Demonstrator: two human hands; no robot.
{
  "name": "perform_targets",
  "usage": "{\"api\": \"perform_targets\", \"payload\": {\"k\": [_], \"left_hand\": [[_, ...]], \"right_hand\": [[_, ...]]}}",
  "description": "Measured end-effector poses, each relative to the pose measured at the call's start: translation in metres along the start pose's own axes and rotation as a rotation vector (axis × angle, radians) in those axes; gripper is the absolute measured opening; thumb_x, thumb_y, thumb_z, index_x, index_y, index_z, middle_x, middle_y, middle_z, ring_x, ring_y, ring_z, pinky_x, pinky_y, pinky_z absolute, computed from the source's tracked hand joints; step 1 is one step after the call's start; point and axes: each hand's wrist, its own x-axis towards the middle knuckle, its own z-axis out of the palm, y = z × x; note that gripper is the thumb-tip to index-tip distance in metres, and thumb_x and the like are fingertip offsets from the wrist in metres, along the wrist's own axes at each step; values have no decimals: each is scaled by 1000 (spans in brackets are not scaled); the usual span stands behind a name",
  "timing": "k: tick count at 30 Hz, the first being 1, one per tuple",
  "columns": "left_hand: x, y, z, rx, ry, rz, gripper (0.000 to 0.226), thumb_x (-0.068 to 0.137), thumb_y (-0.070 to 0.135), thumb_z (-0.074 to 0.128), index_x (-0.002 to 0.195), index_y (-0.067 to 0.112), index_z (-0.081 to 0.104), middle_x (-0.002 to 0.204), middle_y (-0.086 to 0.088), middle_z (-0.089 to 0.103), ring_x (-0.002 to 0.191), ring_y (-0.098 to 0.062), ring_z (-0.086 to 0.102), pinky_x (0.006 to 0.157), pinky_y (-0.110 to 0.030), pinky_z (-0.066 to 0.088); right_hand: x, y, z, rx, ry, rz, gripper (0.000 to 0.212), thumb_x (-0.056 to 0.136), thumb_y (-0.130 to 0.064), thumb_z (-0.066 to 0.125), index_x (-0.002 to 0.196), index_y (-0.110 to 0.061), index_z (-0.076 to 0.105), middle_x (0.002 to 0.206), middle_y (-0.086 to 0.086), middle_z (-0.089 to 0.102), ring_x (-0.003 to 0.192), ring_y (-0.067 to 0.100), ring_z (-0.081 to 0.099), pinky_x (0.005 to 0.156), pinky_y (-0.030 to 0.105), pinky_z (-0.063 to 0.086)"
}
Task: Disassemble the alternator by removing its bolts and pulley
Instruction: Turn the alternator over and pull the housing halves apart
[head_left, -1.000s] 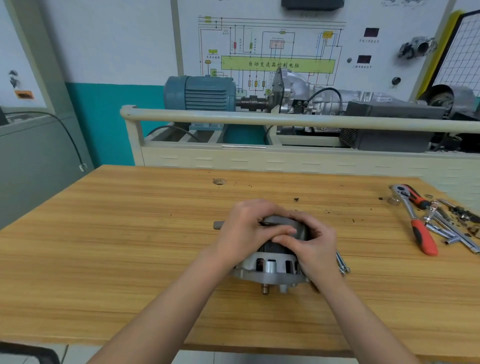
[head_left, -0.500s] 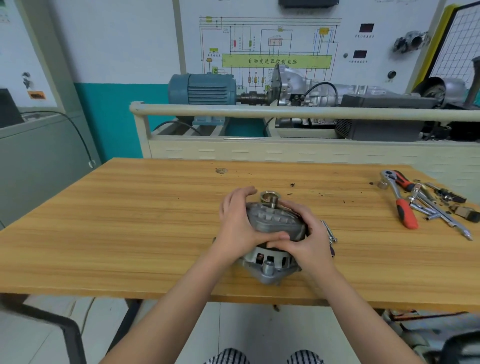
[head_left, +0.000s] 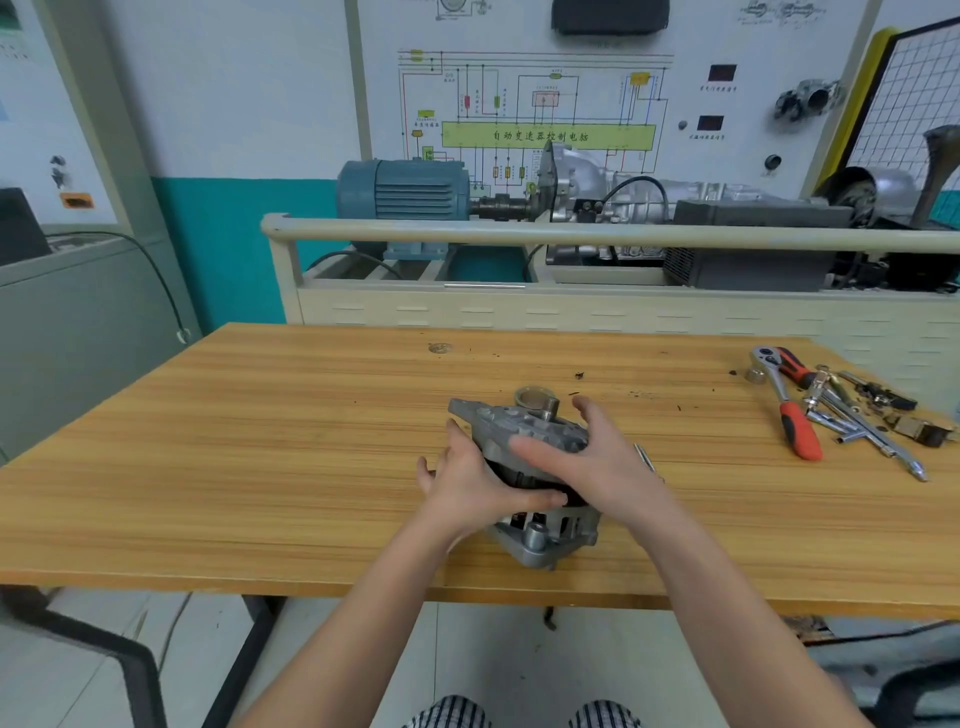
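The grey alternator (head_left: 519, 428) lies tilted on the wooden table (head_left: 260, 467) near its front edge. A round metal collar (head_left: 535, 399) sticks up at its far end, and its lower housing (head_left: 540, 538) faces me. My left hand (head_left: 467, 480) holds its left side, thumb laid across the dark middle band. Over the upper housing from the right lies my right hand (head_left: 592, 462), with its thumb on the casting and its fingers stretched out loosely past it. Loose long bolts (head_left: 644, 457) lie just right of that hand.
A ratchet with a red handle (head_left: 792, 423), a socket (head_left: 756, 375) and several metal tools (head_left: 862, 415) lie at the table's right end. Behind the table stands a training rig with a rail (head_left: 571, 234) and a blue motor (head_left: 405, 200).
The alternator has been tipped back, so its far end with the collar now shows. My right hand's fingers have loosened and straightened. My view has pulled back from the table.
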Motion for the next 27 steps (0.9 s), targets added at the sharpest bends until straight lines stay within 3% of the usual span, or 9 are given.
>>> {"api": "perform_targets", "payload": {"k": [2, 4, 9, 13, 16, 19, 22, 25, 27], "left_hand": [[-2, 0, 1, 48, 41, 33, 147, 34, 80, 71, 149, 12, 9, 145, 4, 39, 143, -18, 26, 115, -49, -13], [-3, 0, 2, 50, 97, 58, 118, 25, 80, 62, 127, 29, 32, 124, 14, 47, 133, -12, 39, 116, -50, -7], [0, -7, 0, -19, 73, 112, 92, 29, 77, 67, 106, 48, 28, 115, 22, 43, 128, -9, 39, 115, -49, -1], [2, -14, -7, -104, 15, 111, 103, 29, 75, 71, 119, 36, 39, 125, 18, 51, 132, -12, 40, 119, -51, 9], [1, -21, -9, -256, -55, 111, 104, 35, 64, 83, 127, 33, 46, 128, 10, 58, 131, -16, 46, 117, -51, 23], [-2, -27, -11, -340, -62, 61, 127, 34, 56, 87, 142, 20, 30, 136, 4, 52, 133, -22, 42, 115, -48, 28], [-3, -31, -12, -360, -60, 19, 127, 32, 57, 88, 137, 21, 27, 135, 4, 50, 133, -22, 40, 113, -47, 33], [-2, -33, -9, -359, -52, 4, 128, 30, 60, 88, 135, 24, 23, 135, 5, 49, 135, -23, 39, 113, -47, 32], [0, -32, -6, -356, -35, 5, 133, 30, 62, 87, 138, 24, 20, 137, 5, 47, 136, -23, 37, 115, -48, 29]], "right_hand": [[2, -9, 12, -81, 87, 22, 110, 51, -77, 73, 137, -22, 34, 122, -8, 44, 110, 13, 45, 81, 28, 44], [4, -11, 17, -150, 119, 41, 104, 59, -68, 75, 139, -17, 33, 129, -1, 46, 120, 20, 46, 96, 42, 46], [5, -2, 7, -34, 91, 7, 98, 60, -48, 84, 141, -22, 34, 124, -6, 40, 111, 13, 42, 91, 32, 40], [2, 18, -30, 72, 25, 37, 108, 42, -46, 88, 138, -27, 42, 133, -9, 43, 121, 12, 43, 98, 33, 39], [6, 32, -59, 156, 14, 75, 98, 32, -45, 87, 124, -28, 56, 123, -8, 58, 113, 12, 56, 86, 28, 46], [26, 45, -65, 150, 111, 95, 60, 50, -27, 88, 104, -22, 64, 103, -2, 69, 97, 15, 65, 73, 25, 48], [51, 51, -47, 52, 260, 191, 32, 76, -20, 79, 103, -10, 65, 100, 6, 69, 92, 21, 66, 86, 40, 53], [55, 35, -29, 97, 371, 117, 29, 89, -29, 66, 111, -10, 64, 110, 6, 68, 100, 20, 63, 90, 36, 51], [44, 15, -23, 130, 331, -36, 47, 84, -51, 62, 118, -18, 63, 114, -5, 66, 104, 10, 60, 82, 22, 46]]}}
